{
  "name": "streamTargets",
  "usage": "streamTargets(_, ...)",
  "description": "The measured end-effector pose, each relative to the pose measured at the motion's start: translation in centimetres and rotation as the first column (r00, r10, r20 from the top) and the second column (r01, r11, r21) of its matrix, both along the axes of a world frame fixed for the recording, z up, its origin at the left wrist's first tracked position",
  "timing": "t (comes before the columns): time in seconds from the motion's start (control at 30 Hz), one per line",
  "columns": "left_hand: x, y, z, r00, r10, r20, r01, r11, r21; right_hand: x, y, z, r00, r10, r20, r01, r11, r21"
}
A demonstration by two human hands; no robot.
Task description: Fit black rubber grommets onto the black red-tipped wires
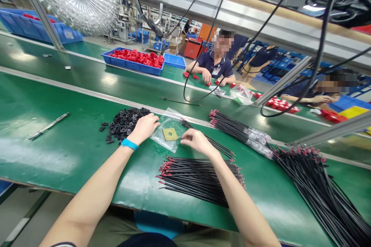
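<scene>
My left hand [144, 126], with a blue wristband, rests on the green table beside a pile of small black rubber pieces [124, 122]; its fingers are curled at the edge of a clear plastic bag [168, 133] that holds a small yellow square. My right hand [196, 141] is curled in a pinch at the bag's right edge, where thin black wires [220, 147] with red tips lie under it. What either hand grips is hidden. A flat bundle of black wires [197, 175] lies just in front of my right forearm.
More wire bundles lie at the right [240, 131] and far right [319, 185]. A metal strip [49, 126] lies at the left. Across the belt stand a blue tray of red parts [136, 60] and two seated co-workers [216, 65]. Black cables hang overhead.
</scene>
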State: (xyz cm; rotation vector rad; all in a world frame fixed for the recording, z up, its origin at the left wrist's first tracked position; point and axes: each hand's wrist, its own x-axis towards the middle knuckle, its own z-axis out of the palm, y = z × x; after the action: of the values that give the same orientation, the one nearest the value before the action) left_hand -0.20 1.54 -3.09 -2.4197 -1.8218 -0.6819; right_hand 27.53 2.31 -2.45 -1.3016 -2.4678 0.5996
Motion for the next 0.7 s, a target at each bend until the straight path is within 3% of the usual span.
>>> streamTargets(0.07, 0.1, 0.1, -0.2, 1.0, -0.011, 0.013, 0.011, 1.0, -0.012, 0.2, -2.3, 0.4, 0.982, 0.156, -0.105, -0.176, 0.957, -0.229)
streamTargets(0.17, 0.2, 0.2, -0.4, 0.999, -0.028, 0.024, 0.028, 0.999, -0.018, 0.3, -4.6, 0.5, 0.965, 0.199, -0.173, -0.248, 0.907, -0.339)
streamTargets(0.53, 0.2, 0.6, -1.2, 0.996, -0.046, 0.08, 0.05, 0.998, -0.048, 0.4, -4.2, 0.5, 0.959, 0.139, -0.247, -0.221, 0.911, -0.348)
streamTargets(0.6, 0.2, 0.7, -1.2, 0.991, -0.063, 0.119, 0.071, 0.996, -0.06, 0.1, -3.3, 0.2, 0.952, 0.065, -0.298, -0.167, 0.928, -0.332)
streamTargets(0.7, 0.4, 0.7, -1.1, 0.977, -0.085, 0.196, 0.102, 0.992, -0.076, -0.7, -1.9, -1.2, 0.929, -0.059, -0.365, 0.006, 0.989, -0.146)
